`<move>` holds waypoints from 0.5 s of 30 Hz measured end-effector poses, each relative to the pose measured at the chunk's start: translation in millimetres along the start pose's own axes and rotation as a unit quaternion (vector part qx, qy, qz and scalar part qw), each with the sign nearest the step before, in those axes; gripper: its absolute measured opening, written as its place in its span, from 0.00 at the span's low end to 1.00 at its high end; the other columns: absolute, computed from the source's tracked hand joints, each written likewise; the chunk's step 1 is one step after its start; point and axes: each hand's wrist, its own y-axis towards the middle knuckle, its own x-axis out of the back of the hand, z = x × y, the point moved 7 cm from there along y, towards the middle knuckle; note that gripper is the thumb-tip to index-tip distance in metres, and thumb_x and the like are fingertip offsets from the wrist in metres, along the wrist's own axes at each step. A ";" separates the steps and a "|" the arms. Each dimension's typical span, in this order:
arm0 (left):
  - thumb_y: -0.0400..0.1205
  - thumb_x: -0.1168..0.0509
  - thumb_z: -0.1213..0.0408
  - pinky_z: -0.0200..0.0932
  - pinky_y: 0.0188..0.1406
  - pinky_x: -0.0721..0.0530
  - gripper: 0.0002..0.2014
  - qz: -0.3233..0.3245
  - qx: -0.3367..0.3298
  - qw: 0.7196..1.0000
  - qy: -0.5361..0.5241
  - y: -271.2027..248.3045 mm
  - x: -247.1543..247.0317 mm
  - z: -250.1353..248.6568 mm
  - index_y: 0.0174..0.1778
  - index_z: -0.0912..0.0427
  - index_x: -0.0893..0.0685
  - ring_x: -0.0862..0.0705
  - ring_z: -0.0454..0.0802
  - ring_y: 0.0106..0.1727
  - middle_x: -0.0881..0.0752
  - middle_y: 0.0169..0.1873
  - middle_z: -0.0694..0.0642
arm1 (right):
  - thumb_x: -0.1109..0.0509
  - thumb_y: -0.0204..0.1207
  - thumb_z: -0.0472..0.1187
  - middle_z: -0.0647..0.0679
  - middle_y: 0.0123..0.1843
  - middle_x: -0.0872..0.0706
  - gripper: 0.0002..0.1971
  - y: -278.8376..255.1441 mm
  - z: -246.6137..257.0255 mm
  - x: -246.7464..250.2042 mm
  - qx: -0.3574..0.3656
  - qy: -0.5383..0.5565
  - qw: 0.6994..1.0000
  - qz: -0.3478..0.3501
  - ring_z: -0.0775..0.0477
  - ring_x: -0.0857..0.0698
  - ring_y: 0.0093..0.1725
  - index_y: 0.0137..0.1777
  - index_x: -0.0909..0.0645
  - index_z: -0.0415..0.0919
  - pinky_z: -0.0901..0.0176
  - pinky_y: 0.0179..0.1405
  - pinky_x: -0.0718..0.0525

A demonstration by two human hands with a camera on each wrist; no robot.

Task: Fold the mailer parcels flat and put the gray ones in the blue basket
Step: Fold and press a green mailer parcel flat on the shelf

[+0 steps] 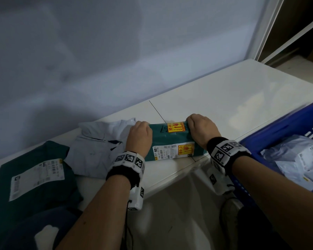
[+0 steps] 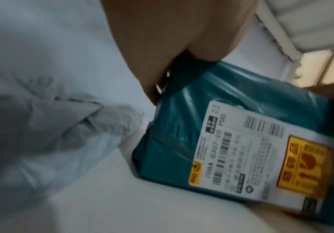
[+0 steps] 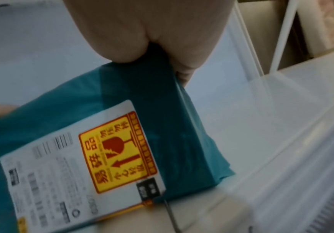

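Observation:
A folded teal mailer parcel [image 1: 168,141] with a white shipping label and yellow fragile stickers lies on the white table [image 1: 224,98]. My left hand [image 1: 139,136] grips its left end and my right hand [image 1: 201,129] grips its right end, fingers curled over the far edge. The wrist views show the same teal parcel [image 2: 231,134] [image 3: 122,141] pinched at its upper corners. A crumpled gray mailer [image 1: 98,145] [image 2: 52,126] lies just left of my left hand. The blue basket [image 1: 278,134] stands at the right with gray mailers [image 1: 300,159] inside.
A dark teal mailer [image 1: 31,179] with a white label lies at the table's left front. A pale wall runs behind the table. A white shelf frame [image 1: 278,33] stands at the far right. The table's front edge is close to my forearms.

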 end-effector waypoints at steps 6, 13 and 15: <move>0.88 0.59 0.53 0.49 0.51 0.28 0.22 -0.003 -0.097 0.964 0.248 -12.3 -3.2 -22.7 0.47 0.57 0.20 0.23 0.54 0.49 0.20 0.44 0.52 | 0.50 0.74 0.39 0.40 0.33 0.17 0.15 -7.3 14.4 -16.4 0.094 -0.230 0.968 0.031 0.35 0.20 0.33 0.37 0.22 0.36 0.47 0.33 0.21; 0.83 0.68 0.54 0.49 0.41 0.35 0.20 -0.022 -0.193 0.921 0.337 -25.6 -14.0 -47.4 0.41 0.52 0.31 0.33 0.51 0.38 0.28 0.36 0.50 | 0.65 0.75 0.48 0.42 0.40 0.16 0.28 -14.3 28.6 -18.3 0.106 -0.244 0.964 0.009 0.36 0.20 0.41 0.43 0.21 0.39 0.50 0.36 0.36; 0.84 0.65 0.54 0.49 0.41 0.33 0.21 -0.028 -0.199 0.920 0.335 -25.9 -14.2 -49.8 0.40 0.53 0.28 0.32 0.51 0.36 0.25 0.35 0.51 | 0.63 0.76 0.49 0.43 0.38 0.16 0.27 -13.6 30.4 -17.4 0.085 -0.236 0.968 0.005 0.36 0.19 0.39 0.41 0.22 0.40 0.51 0.36 0.36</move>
